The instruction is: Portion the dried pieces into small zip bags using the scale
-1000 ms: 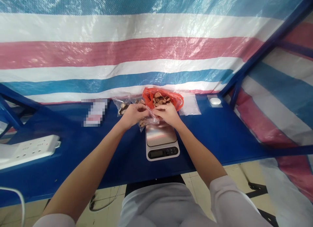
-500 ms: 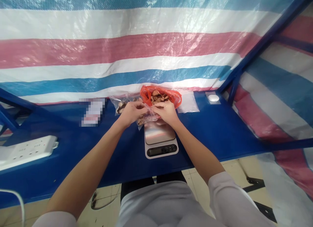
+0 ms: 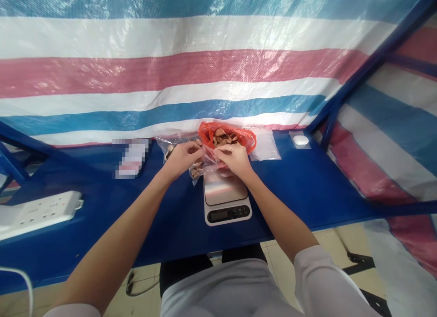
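My left hand (image 3: 182, 158) and my right hand (image 3: 235, 158) pinch the top of a clear plastic bag (image 3: 210, 158) between them, above the back of a kitchen scale (image 3: 226, 189). Just behind my fingers, a red plastic bag (image 3: 251, 142) stands wide at the mouth, with dried brown slices (image 3: 222, 138) inside. Left of it, partly covered by my left hand, lie clear bags with similar pieces (image 3: 195, 173). Both hands are closed, thumbs against fingers. What the pinched bag holds is hard to make out.
A stack of flat clear bags (image 3: 266, 145) lies right of the red bag. Farther right is a white oval object (image 3: 301, 140). A white power strip (image 3: 44, 212) sits at the left, and a blurred-out item (image 3: 132, 158) lies behind it. Striped sheeting (image 3: 136, 76) hangs along the back.
The view has shifted slightly, so everything sits a little lower and to the right. Both hands keep their pinch on the clear bag, with only slight finger movement.
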Motion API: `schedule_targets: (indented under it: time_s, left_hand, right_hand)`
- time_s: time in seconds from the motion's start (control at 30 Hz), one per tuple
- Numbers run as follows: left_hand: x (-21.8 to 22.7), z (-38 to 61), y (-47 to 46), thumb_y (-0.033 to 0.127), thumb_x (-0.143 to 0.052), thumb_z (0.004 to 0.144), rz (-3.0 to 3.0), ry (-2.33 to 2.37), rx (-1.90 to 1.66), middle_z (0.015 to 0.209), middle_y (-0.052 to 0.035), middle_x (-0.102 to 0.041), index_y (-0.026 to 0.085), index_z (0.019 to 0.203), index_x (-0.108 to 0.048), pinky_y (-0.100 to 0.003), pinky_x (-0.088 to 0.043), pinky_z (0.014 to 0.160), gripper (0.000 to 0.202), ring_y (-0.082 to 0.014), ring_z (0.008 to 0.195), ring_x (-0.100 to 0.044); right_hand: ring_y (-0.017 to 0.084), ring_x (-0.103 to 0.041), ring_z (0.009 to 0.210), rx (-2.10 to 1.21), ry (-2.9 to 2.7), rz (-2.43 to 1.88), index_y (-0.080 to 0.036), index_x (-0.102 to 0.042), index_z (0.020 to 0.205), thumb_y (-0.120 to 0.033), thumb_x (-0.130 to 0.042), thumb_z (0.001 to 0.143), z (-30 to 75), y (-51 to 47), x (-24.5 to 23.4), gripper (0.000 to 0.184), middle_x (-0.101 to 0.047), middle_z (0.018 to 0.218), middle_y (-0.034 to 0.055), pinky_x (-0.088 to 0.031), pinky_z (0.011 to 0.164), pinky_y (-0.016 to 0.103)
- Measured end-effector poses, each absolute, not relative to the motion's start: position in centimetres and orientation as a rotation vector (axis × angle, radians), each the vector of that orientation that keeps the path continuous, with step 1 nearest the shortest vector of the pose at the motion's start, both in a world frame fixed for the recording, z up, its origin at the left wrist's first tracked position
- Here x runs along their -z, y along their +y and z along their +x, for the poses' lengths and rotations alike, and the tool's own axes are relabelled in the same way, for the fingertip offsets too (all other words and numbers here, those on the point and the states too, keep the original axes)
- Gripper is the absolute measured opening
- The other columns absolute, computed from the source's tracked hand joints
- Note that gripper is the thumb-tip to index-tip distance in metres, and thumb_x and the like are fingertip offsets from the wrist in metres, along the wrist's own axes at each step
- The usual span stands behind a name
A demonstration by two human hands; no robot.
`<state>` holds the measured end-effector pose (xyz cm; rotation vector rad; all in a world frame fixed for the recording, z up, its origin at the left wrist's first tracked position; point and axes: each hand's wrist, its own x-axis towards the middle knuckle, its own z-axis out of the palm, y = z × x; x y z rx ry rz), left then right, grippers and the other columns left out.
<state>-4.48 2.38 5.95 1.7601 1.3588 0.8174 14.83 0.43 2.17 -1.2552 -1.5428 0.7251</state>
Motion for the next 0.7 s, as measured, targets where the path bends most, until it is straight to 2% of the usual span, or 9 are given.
schedule_targets:
  time_s: [0.13,0.27,0.33,0.43,0.6,0.7]
  left_hand:
    - [-6.5,-3.8,2.6,0.049,-0.064,0.080,1.902,1.426,-0.761,0.068,-0.0031,-0.070,0.017,0.068,-0.070,-0.027,-0.044,0.062,0.034,-0.0175,0.066,-0.061]
    - [-6.2,-3.4,2.7,0.047,-0.064,0.077,1.903,1.370,-0.764,0.068,-0.0026,-0.069,0.017,0.069,-0.072,-0.027,-0.043,0.061,0.032,-0.0170,0.065,-0.059]
    - [-5.9,-3.3,2.7,0.047,-0.066,0.075,1.876,1.353,-0.815,0.068,-0.0020,-0.068,0.017,0.069,-0.072,-0.026,-0.042,0.061,0.032,-0.0161,0.064,-0.057]
    - [-5.8,-3.2,2.6,0.045,-0.068,0.071,1.859,1.379,-0.835,0.067,-0.0010,-0.067,0.017,0.065,-0.068,-0.026,-0.042,0.061,0.029,-0.0150,0.063,-0.056]
    - [-6.3,-4.2,2.6,0.039,-0.071,0.067,1.947,1.499,-0.775,0.060,0.0016,-0.063,0.019,0.060,-0.060,-0.027,-0.038,0.058,0.024,-0.0136,0.058,-0.052]
    - [-6.8,-4.9,2.7,0.038,-0.073,0.065,2.026,1.553,-0.733,0.058,0.0021,-0.060,0.021,0.058,-0.056,-0.027,-0.037,0.056,0.025,-0.0139,0.057,-0.051]
  right_hand:
    - [0.021,-0.075,0.082,-0.727,-1.529,-1.224,-0.022,-0.082,0.083,-0.028,-0.073,0.085,14.7,0.2,-2.3,0.011,-0.081,0.083,0.0021,-0.057,0.085,0.032]
    - [0.021,-0.075,0.085,-0.784,-1.547,-1.229,-0.022,-0.082,0.087,-0.029,-0.073,0.084,15.0,0.2,-2.5,0.012,-0.081,0.088,0.0026,-0.056,0.085,0.032]
    - [0.020,-0.074,0.080,-0.831,-1.572,-1.231,-0.021,-0.082,0.089,-0.029,-0.076,0.082,15.1,0.3,-2.5,0.012,-0.080,0.085,0.0026,-0.057,0.082,0.031]
    - [0.017,-0.071,0.068,-0.885,-1.614,-1.221,-0.020,-0.082,0.086,-0.026,-0.074,0.082,15.3,0.3,-2.5,0.011,-0.078,0.075,0.0011,-0.056,0.073,0.030]
    - [0.019,-0.073,0.077,-0.817,-1.580,-1.220,-0.022,-0.082,0.081,-0.024,-0.075,0.080,16.1,0.5,-2.7,0.007,-0.078,0.077,0.0012,-0.057,0.078,0.030]
    - [0.018,-0.071,0.070,-0.829,-1.564,-1.273,-0.021,-0.083,0.083,-0.024,-0.074,0.080,16.8,0.8,-2.7,0.010,-0.077,0.070,0.0009,-0.057,0.074,0.030]
